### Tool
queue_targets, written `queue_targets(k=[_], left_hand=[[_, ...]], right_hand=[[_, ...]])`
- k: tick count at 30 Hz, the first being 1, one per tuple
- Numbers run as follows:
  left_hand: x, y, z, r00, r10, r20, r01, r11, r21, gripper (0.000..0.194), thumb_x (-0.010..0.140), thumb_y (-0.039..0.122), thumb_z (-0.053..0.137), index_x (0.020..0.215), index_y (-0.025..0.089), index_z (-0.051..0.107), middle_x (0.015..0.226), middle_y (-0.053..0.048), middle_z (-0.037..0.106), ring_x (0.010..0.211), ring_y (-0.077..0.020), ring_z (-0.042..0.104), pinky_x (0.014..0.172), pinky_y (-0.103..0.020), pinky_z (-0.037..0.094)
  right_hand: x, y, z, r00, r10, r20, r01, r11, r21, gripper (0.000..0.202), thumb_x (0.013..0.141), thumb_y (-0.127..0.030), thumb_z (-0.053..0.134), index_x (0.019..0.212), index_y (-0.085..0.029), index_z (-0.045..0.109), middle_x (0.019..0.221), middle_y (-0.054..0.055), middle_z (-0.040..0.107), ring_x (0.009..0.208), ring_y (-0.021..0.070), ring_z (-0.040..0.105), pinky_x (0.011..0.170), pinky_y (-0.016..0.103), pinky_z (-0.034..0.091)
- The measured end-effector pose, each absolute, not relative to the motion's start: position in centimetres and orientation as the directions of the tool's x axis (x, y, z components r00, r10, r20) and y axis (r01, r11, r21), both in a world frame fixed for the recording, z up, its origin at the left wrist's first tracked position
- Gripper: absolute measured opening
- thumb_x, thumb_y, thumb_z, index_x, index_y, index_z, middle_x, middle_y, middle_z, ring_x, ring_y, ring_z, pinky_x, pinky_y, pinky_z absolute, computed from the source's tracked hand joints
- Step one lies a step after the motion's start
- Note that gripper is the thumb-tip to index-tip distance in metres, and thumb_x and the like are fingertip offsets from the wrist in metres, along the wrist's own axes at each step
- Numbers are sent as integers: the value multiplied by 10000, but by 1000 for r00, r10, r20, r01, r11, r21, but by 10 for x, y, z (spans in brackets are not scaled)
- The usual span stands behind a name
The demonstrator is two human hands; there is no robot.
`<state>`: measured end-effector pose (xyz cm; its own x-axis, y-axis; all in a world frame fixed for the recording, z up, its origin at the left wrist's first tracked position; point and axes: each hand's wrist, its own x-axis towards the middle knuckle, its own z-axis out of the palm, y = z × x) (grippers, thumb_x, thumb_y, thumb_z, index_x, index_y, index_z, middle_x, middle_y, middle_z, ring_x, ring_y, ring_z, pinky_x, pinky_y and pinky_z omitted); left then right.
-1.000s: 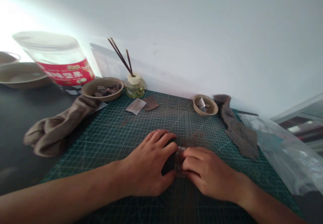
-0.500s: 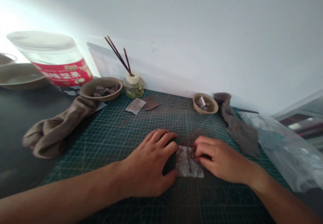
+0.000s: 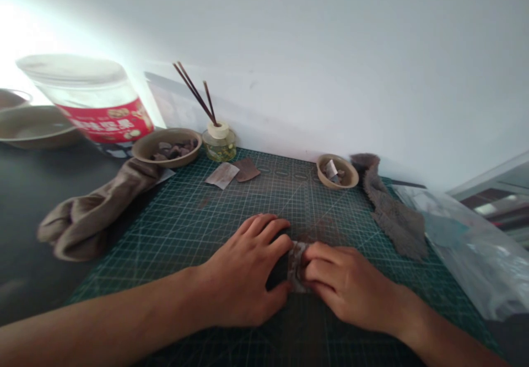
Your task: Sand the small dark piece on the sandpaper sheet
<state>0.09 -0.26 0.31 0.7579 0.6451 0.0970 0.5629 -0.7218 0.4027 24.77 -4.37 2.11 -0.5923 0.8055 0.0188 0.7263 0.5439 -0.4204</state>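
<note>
The person's left hand (image 3: 243, 276) lies palm down on a green gridded cutting mat (image 3: 165, 251), thumb and forefinger spread apart, their tips at the left edge of a small grey-brown stained sheet (image 3: 294, 268). This sheet lies flat near the middle of the mat's front half, and only a narrow strip of it shows between the two hands. The right hand (image 3: 347, 281) rests over the sheet's right part with its fingers curled close together; whether they pinch something cannot be told, as the fingertips are hidden. Farther back on the mat, a pale square (image 3: 222, 175) and a brown square (image 3: 248, 169) touch beside a reed diffuser bottle (image 3: 220, 147). To their right, a small bowl (image 3: 352, 178) holds dark pieces and a white slip (image 3: 331, 169), with a ragged grey cloth (image 3: 399, 221) just beside it. At the left, a larger bowl (image 3: 169, 163) holds stone-like lumps, near a bunched brown cloth (image 3: 88, 215).
</note>
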Motion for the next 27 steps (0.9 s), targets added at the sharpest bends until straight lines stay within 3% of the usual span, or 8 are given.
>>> queue_targets(k=[3,7,12,17,22,25,27], left_hand=[[1,-2,3,752,651,104,568,-720,399,382,815,398,661,1162,245,616,1496,-80,503,1436,-344,364,1212,-575,270],[1,-2,3,758,645,96,561,-720,408,381,805,398,666,1150,244,618,1491,-78,509,1434,-343,366,1209,-574,275],[0,-3,3,755,648,97,568,-721,397,381,811,381,655,1163,240,615,1488,-83,510,1432,-345,364,1204,-583,270],[1,-3,4,761,642,96,558,-722,410,370,810,389,654,1146,239,621,1484,-83,514,1430,-350,366,1199,-582,281],[1,-1,2,757,644,110,559,-726,401,380,814,387,659,1164,247,614,1488,-80,507,1428,-355,366,1195,-591,281],[1,-1,2,760,643,97,559,-722,408,383,809,387,664,1163,249,614,1492,-80,504,1429,-360,362,1189,-596,289],[0,-1,2,764,639,93,556,-724,409,379,804,379,666,1156,247,615,1491,-83,503,1426,-361,366,1186,-597,294]], right_hand=[[253,-41,25,-521,853,18,756,471,-454,156,939,-80,574,867,-210,620,979,9,637,858,147,623,777,266,463],[253,-43,26,-649,757,-83,667,512,-542,133,930,-108,628,859,-220,619,940,-24,641,843,128,622,752,240,448],[249,-40,20,-497,867,37,756,454,-472,122,964,-107,576,901,-205,613,1019,15,645,907,158,630,810,277,454],[248,-40,22,-643,765,-35,668,538,-515,125,935,-107,622,881,-220,623,953,-14,642,865,141,618,766,255,443],[247,-38,22,-496,867,55,752,460,-473,140,953,-96,580,880,-206,626,969,15,639,875,159,615,794,280,459],[245,-39,22,-603,798,-16,692,513,-508,135,938,-108,614,855,-213,624,927,-4,639,837,145,617,750,258,454],[243,-40,20,-617,787,12,678,540,-499,106,945,-128,618,884,-214,631,952,3,643,856,152,621,759,261,456]])
